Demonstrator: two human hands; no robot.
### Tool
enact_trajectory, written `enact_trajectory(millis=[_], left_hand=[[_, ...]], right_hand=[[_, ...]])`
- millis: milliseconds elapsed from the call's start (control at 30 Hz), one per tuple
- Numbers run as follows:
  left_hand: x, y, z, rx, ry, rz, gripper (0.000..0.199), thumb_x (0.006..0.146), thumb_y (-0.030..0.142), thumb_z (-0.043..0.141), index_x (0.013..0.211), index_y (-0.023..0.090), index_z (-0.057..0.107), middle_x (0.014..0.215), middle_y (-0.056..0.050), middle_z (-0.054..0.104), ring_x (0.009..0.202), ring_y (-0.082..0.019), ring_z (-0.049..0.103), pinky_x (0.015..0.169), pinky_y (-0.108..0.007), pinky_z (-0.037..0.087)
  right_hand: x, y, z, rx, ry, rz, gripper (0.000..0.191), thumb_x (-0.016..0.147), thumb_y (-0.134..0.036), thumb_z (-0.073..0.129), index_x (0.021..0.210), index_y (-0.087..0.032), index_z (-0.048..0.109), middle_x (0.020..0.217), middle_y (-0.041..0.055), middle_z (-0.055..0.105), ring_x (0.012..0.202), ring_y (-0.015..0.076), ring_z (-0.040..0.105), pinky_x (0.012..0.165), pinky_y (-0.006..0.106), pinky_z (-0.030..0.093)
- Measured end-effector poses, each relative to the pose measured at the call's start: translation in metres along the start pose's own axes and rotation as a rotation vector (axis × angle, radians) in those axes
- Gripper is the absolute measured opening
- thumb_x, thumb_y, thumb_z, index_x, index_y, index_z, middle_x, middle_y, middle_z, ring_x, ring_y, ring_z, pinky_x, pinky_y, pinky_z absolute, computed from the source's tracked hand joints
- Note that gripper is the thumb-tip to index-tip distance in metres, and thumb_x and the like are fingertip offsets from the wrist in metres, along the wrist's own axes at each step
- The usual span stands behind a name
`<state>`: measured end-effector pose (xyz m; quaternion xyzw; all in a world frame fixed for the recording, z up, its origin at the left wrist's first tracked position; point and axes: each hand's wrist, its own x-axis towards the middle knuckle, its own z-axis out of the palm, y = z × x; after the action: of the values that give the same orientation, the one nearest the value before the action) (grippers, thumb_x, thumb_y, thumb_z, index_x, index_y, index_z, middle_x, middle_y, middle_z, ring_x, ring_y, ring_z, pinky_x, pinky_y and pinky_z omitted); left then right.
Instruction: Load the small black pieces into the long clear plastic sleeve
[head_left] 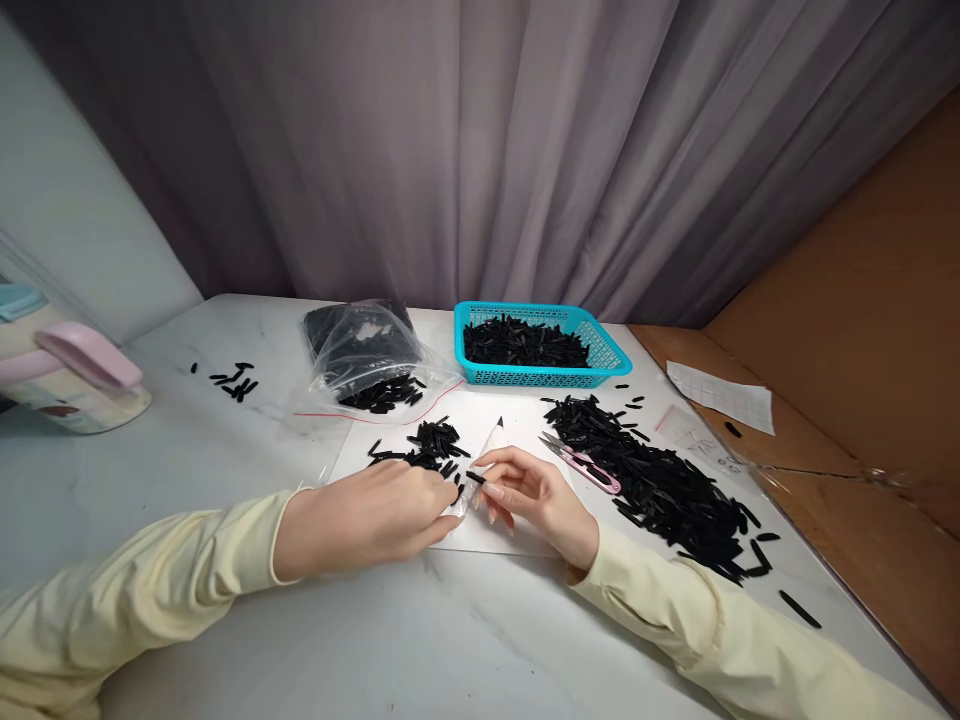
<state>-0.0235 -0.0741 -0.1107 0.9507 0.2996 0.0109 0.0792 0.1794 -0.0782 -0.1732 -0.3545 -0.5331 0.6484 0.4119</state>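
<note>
My left hand (382, 510) is closed, its thumb and fingertips pinched at the lower end of a piece of crinkled clear plastic (463, 500). My right hand (529, 495) pinches a small black strip (475, 478) between thumb and fingers, right beside that plastic. Past the right fingers points a narrow pale object with a dark tip (495, 434); its lower part is hidden. A loose heap of black strips (435, 440) lies on a white sheet (517, 542) just beyond my left hand. Pink-handled thread snips (585, 466) lie to the right.
A large pile of black strips (675, 490) spreads along the right. Behind stand a turquoise basket (540, 378) of strips and an open clear zip bag (367, 370) with more. A pink-handled jug (75, 385) stands left. A paper slip (720, 397) lies far right.
</note>
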Motion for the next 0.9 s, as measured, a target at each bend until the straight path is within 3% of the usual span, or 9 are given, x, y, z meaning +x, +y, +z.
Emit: enact_trajectory(millis=[167,300,433,667,900], left_hand=[[0.013,-0.001,-0.008,-0.488,-0.031,-0.169,0.03,0.086,0.032,0.047,0.06,0.017,0.048,0.049,0.006,0.038,0.043,-0.008,0.032,0.042,-0.021,0.021],[0.014,0.001,-0.017,-0.698,-0.043,-0.278,0.021,0.082,0.031,0.052,0.067,0.018,0.06,0.052,0.006,0.042,0.045,-0.007,0.031,0.041,-0.019,0.022],[0.013,0.0,-0.02,-0.779,-0.023,-0.322,0.02,0.08,0.035,0.054,0.076,0.019,0.067,0.055,0.005,0.045,0.045,-0.007,0.03,0.039,-0.019,0.022],[0.012,0.003,-0.026,-0.873,-0.09,-0.365,0.024,0.081,0.037,0.054,0.086,0.019,0.069,0.05,0.007,0.031,0.044,-0.007,0.022,0.038,-0.019,0.017],[0.01,0.008,-0.029,-0.848,-0.071,-0.403,0.022,0.081,0.036,0.054,0.089,0.021,0.068,0.056,0.005,0.041,0.049,-0.008,0.03,0.045,-0.019,0.024]], right_hand=[[-0.005,-0.005,0.004,0.034,-0.069,-0.046,0.03,0.075,-0.037,0.069,0.09,-0.017,0.052,0.069,-0.0001,0.06,0.053,0.0092,0.053,0.048,0.022,0.043],[-0.011,-0.013,0.004,0.04,-0.064,-0.08,0.028,0.075,-0.035,0.069,0.085,-0.018,0.051,0.067,0.0,0.059,0.054,0.0098,0.052,0.049,0.024,0.044],[-0.014,-0.023,0.005,0.016,-0.053,-0.119,0.026,0.075,-0.034,0.069,0.083,-0.018,0.05,0.067,0.0013,0.06,0.056,0.0112,0.053,0.049,0.025,0.044],[-0.018,-0.027,0.004,-0.001,-0.053,-0.165,0.026,0.075,-0.033,0.069,0.085,-0.018,0.05,0.069,0.0021,0.06,0.057,0.012,0.054,0.05,0.025,0.044],[-0.018,-0.027,0.004,-0.031,-0.065,-0.211,0.022,0.078,-0.028,0.067,0.088,-0.018,0.05,0.069,0.0009,0.058,0.055,0.0108,0.053,0.052,0.025,0.043]])
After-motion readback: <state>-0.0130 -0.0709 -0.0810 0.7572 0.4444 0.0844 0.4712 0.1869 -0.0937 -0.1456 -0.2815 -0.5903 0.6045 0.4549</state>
